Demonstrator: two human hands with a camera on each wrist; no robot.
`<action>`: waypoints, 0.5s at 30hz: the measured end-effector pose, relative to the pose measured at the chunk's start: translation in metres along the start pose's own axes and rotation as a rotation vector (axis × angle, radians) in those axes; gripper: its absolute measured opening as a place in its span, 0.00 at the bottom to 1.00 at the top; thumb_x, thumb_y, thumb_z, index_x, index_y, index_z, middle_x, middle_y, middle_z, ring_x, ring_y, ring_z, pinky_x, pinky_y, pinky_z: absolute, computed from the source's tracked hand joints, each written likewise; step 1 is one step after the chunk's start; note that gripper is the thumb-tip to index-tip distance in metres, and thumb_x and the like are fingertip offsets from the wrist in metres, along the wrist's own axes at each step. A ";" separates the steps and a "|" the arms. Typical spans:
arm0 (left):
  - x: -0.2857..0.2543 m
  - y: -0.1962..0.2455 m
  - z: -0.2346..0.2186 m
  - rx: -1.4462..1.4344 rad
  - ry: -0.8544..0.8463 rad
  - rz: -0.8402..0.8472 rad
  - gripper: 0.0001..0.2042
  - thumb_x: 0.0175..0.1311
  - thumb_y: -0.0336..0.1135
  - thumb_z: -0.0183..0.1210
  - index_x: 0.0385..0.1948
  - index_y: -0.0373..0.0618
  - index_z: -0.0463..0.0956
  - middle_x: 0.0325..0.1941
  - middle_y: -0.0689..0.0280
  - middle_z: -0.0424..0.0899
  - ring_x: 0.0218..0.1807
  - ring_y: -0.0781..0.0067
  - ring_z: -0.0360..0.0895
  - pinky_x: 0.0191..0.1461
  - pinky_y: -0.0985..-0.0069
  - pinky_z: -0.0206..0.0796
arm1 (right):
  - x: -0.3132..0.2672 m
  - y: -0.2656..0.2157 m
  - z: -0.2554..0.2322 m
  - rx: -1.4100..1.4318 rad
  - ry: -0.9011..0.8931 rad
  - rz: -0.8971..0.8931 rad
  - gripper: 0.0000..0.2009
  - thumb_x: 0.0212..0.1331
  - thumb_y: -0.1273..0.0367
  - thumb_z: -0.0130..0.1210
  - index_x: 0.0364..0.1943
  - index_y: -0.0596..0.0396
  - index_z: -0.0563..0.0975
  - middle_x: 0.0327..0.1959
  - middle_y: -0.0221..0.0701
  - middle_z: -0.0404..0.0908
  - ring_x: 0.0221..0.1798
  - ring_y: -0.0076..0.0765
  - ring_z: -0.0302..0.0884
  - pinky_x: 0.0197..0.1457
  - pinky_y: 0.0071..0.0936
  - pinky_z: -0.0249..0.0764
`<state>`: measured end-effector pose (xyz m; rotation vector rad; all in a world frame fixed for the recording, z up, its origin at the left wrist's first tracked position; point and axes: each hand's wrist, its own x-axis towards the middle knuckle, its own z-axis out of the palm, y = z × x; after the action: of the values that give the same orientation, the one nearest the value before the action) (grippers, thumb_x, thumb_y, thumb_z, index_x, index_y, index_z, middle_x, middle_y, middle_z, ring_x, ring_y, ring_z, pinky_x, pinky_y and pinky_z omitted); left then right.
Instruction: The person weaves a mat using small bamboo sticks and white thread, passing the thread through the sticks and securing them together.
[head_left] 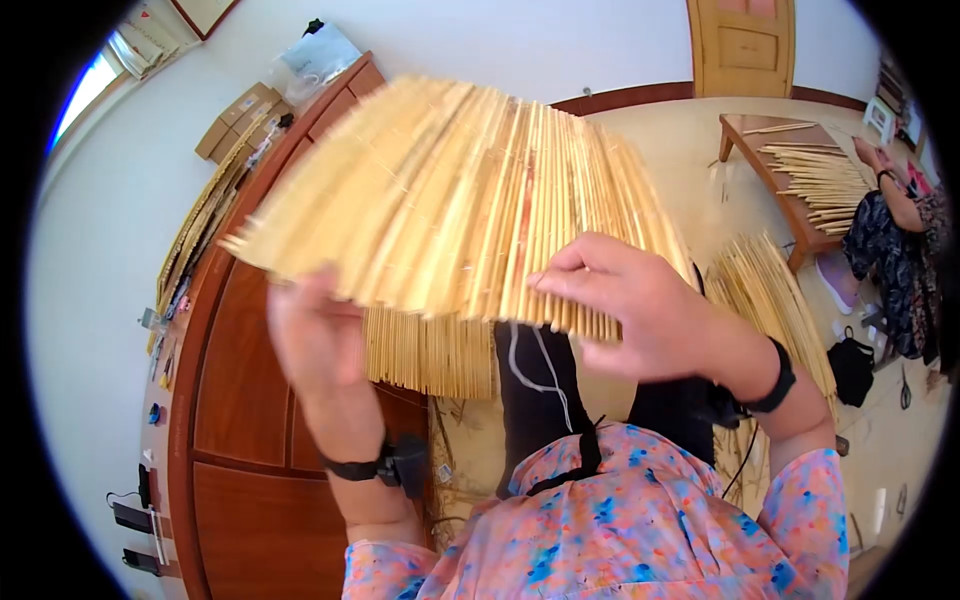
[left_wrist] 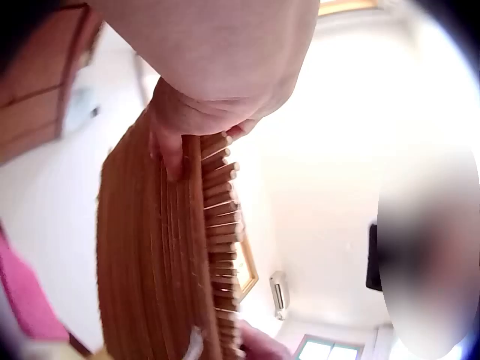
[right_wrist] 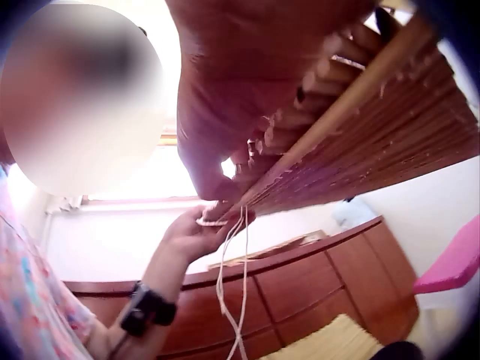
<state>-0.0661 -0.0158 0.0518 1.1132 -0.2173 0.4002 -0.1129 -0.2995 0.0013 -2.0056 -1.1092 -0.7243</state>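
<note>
Mat is up in front of you, spreading forward from its near edge. Left grip pinches that edge, closed to mat thickness; your right grip pinches it farther right.

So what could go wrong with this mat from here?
The loose cords hanging below the mat could snag or tangle. The left hand and right hand hold it by the near edge, so the far side might sag or swing. The bare stick ends could scratch a hand.
</note>
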 end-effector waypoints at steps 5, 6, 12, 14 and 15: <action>-0.022 -0.148 -0.051 -0.374 0.103 -0.351 0.25 0.55 0.16 0.56 0.57 0.40 0.67 0.50 0.60 0.79 0.50 0.64 0.79 0.53 0.61 0.76 | -0.037 0.062 -0.009 -0.267 -0.167 0.074 0.20 0.40 0.74 0.64 0.43 0.59 0.79 0.40 0.38 0.77 0.42 0.46 0.76 0.43 0.36 0.76; -0.028 -0.168 -0.052 -0.404 0.130 -0.373 0.25 0.55 0.16 0.56 0.57 0.40 0.67 0.51 0.60 0.78 0.51 0.64 0.78 0.55 0.61 0.76 | -0.048 0.067 -0.007 -0.335 -0.128 0.092 0.19 0.40 0.74 0.64 0.42 0.58 0.79 0.40 0.37 0.78 0.42 0.46 0.77 0.42 0.36 0.76; -0.060 -0.244 -0.070 -0.510 0.272 -0.533 0.24 0.58 0.15 0.55 0.58 0.42 0.67 0.55 0.59 0.77 0.55 0.62 0.77 0.62 0.60 0.72 | -0.123 0.048 0.037 -0.240 0.221 0.448 0.04 0.51 0.76 0.64 0.31 0.58 0.82 0.25 0.35 0.79 0.29 0.38 0.78 0.34 0.29 0.74; -0.070 -0.253 -0.073 -0.489 0.320 -0.567 0.21 0.60 0.15 0.53 0.56 0.40 0.69 0.55 0.59 0.77 0.56 0.63 0.77 0.62 0.60 0.72 | -0.146 0.035 0.057 0.060 0.163 0.766 0.04 0.55 0.75 0.62 0.33 0.59 0.82 0.25 0.33 0.80 0.25 0.28 0.77 0.31 0.26 0.74; -0.075 -0.259 -0.078 -0.486 0.344 -0.607 0.20 0.61 0.16 0.53 0.56 0.40 0.70 0.55 0.59 0.78 0.56 0.62 0.77 0.62 0.61 0.73 | -0.160 0.036 0.071 0.254 0.172 0.930 0.05 0.57 0.74 0.61 0.36 0.62 0.82 0.26 0.31 0.80 0.26 0.25 0.77 0.32 0.22 0.74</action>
<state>-0.0280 -0.0588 -0.2231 0.5725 0.3143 -0.0162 -0.1477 -0.3302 -0.1714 -1.9018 -0.0862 -0.2313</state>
